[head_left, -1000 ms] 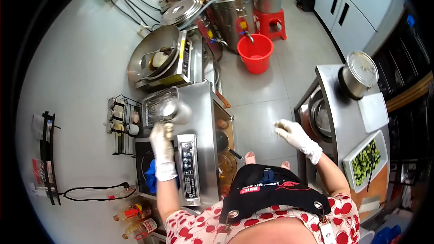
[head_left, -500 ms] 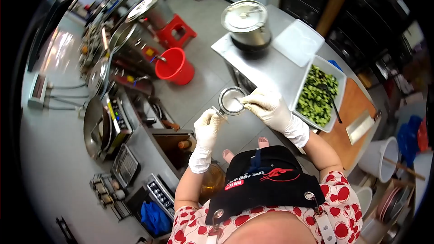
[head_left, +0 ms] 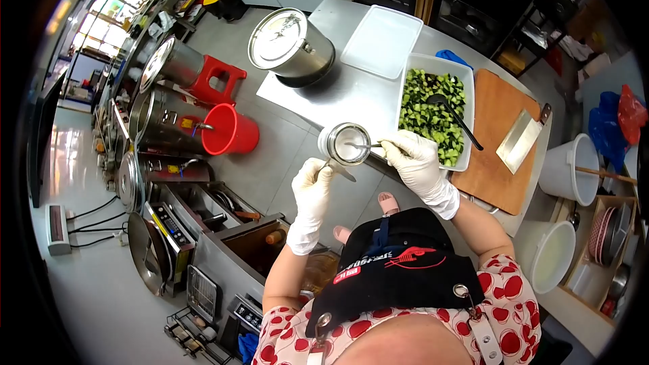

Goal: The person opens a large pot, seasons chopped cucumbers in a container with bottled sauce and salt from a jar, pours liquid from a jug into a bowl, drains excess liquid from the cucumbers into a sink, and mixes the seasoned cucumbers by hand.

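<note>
The left hand (head_left: 312, 186) and right hand (head_left: 416, 162) are gloved white, the round silver-rimmed jar (head_left: 329, 140) white inside, diced vegetables (head_left: 420, 113) pale and dark green, the cloth shirt (head_left: 514, 289) red-spotted cream.

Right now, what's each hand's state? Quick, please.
Left hand: closed, holding the open jar.
Right hand: closed, pinching the small spoon by its handle.

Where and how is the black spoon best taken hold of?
Probably by the free end of its handle, from above on the board side. The spoon's bowl lies among the cut vegetables, while the handle slants across the tray's rim, so its end looks easy to pinch.
</note>
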Action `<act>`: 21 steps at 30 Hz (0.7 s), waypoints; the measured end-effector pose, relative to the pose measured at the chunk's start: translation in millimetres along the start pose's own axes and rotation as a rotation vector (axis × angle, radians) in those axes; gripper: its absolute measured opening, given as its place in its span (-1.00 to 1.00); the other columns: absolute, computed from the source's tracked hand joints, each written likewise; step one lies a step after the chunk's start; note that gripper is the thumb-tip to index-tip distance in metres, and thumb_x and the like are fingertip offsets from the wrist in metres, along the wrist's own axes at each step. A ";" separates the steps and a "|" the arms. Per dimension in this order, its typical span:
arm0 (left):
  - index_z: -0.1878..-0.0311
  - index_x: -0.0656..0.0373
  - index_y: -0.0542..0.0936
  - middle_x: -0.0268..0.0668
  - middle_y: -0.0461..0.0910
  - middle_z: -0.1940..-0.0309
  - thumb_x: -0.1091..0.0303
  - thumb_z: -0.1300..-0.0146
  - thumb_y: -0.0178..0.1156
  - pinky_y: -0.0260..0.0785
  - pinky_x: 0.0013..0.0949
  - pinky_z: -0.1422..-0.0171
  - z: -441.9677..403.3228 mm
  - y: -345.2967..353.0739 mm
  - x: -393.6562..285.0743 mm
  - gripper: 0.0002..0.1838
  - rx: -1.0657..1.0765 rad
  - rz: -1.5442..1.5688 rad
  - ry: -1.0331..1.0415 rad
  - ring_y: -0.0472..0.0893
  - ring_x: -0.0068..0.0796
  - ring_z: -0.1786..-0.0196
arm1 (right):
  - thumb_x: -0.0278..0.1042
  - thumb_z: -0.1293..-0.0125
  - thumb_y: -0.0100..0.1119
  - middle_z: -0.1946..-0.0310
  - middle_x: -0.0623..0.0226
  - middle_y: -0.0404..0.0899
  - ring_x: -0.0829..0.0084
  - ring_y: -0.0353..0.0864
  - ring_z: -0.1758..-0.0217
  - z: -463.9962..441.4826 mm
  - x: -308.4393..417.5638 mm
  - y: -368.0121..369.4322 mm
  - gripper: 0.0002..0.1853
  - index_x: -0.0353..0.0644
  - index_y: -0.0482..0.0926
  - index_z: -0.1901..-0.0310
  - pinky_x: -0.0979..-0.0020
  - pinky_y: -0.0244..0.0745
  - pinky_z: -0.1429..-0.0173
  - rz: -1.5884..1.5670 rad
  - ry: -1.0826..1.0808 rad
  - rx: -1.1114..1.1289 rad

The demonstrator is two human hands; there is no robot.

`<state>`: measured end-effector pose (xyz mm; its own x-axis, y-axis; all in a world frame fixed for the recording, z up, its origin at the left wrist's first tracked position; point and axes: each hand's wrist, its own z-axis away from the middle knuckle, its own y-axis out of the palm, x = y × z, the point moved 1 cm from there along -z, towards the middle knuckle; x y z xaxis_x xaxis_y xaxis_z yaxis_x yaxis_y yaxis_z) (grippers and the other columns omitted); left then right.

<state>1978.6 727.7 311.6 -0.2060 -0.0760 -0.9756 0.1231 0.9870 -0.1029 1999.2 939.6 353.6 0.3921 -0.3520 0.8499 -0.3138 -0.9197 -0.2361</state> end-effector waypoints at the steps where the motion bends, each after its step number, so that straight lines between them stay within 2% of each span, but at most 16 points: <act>1: 0.38 0.25 0.50 -0.49 0.42 0.44 0.35 -0.31 0.23 0.22 -0.61 0.30 -0.5 2.8 -0.9 -0.80 0.005 0.000 0.020 0.32 -0.72 0.40 | -0.61 -0.13 0.24 0.53 0.27 0.58 0.49 0.57 0.56 4.5 -1.9 0.7 -0.86 -0.31 0.63 0.24 0.49 0.45 0.44 -0.079 0.099 -0.017; 2: 0.38 0.26 0.49 -0.48 0.42 0.44 0.39 -0.31 0.22 0.24 -0.60 0.28 -0.2 4.0 -0.5 -0.82 0.016 -0.025 0.018 0.34 -0.70 0.39 | -0.58 -0.21 0.20 0.54 0.33 0.58 0.62 0.52 0.57 8.9 -3.5 0.6 -0.88 -0.34 0.63 0.22 0.59 0.39 0.48 -0.125 0.209 -0.023; 5: 0.37 0.28 0.51 -0.45 0.46 0.44 0.47 -0.29 0.20 0.30 -0.57 0.22 -1.3 6.2 1.5 -0.87 0.035 -0.075 0.012 0.39 -0.67 0.37 | -0.54 -0.27 0.17 0.53 0.37 0.59 0.67 0.49 0.59 18.5 -8.6 1.0 -0.88 -0.33 0.64 0.18 0.65 0.36 0.50 -0.376 0.501 -0.163; 10: 0.35 0.31 0.53 -0.42 0.51 0.47 0.49 -0.26 0.21 0.32 -0.57 0.22 -0.6 6.7 21.5 -0.90 0.041 -0.083 -0.037 0.42 -0.67 0.38 | -0.44 -0.37 0.10 0.49 0.36 0.60 0.68 0.46 0.58 25.1 -21.1 -11.5 -0.80 -0.39 0.60 0.11 0.66 0.37 0.47 -0.520 0.659 -0.226; 17: 0.35 0.29 0.54 -0.41 0.53 0.49 0.50 -0.26 0.21 0.32 -0.57 0.22 -4.5 12.3 28.2 -0.92 0.042 -0.065 -0.076 0.44 -0.68 0.38 | -0.44 -0.34 0.12 0.52 0.32 0.58 0.66 0.46 0.60 22.8 -34.8 -45.5 -0.81 -0.41 0.60 0.15 0.63 0.39 0.51 -0.594 0.620 -0.341; 19: 0.35 0.29 0.54 -0.41 0.54 0.49 0.51 -0.26 0.20 0.33 -0.56 0.21 -5.0 11.0 29.9 -0.92 0.045 -0.088 -0.078 0.45 -0.68 0.38 | -0.43 -0.35 0.11 0.50 0.31 0.59 0.65 0.46 0.59 22.1 -39.1 -66.9 -0.80 -0.40 0.61 0.14 0.62 0.39 0.52 -0.534 0.610 -0.385; 20: 0.32 0.26 0.55 -0.46 0.53 0.46 0.34 -0.35 0.17 0.30 -0.57 0.22 -4.5 10.7 32.3 -0.82 0.053 -0.080 -0.060 0.43 -0.70 0.37 | -0.43 -0.34 0.12 0.50 0.32 0.59 0.66 0.46 0.59 22.4 -40.8 -78.3 -0.80 -0.39 0.61 0.14 0.63 0.39 0.51 -0.492 0.584 -0.420; 21: 0.32 0.26 0.55 -0.46 0.53 0.46 0.34 -0.35 0.17 0.30 -0.57 0.22 -4.2 10.1 33.0 -0.81 0.051 -0.078 -0.060 0.43 -0.70 0.37 | -0.42 -0.34 0.13 0.50 0.33 0.59 0.66 0.46 0.58 23.2 -42.1 -89.4 -0.80 -0.38 0.62 0.14 0.63 0.39 0.51 -0.449 0.559 -0.454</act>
<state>1969.1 735.7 279.2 -0.1584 -0.1623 -0.9740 0.1581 0.9695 -0.1872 2030.8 1032.6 328.0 0.1150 0.2774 0.9539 -0.5938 -0.7506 0.2899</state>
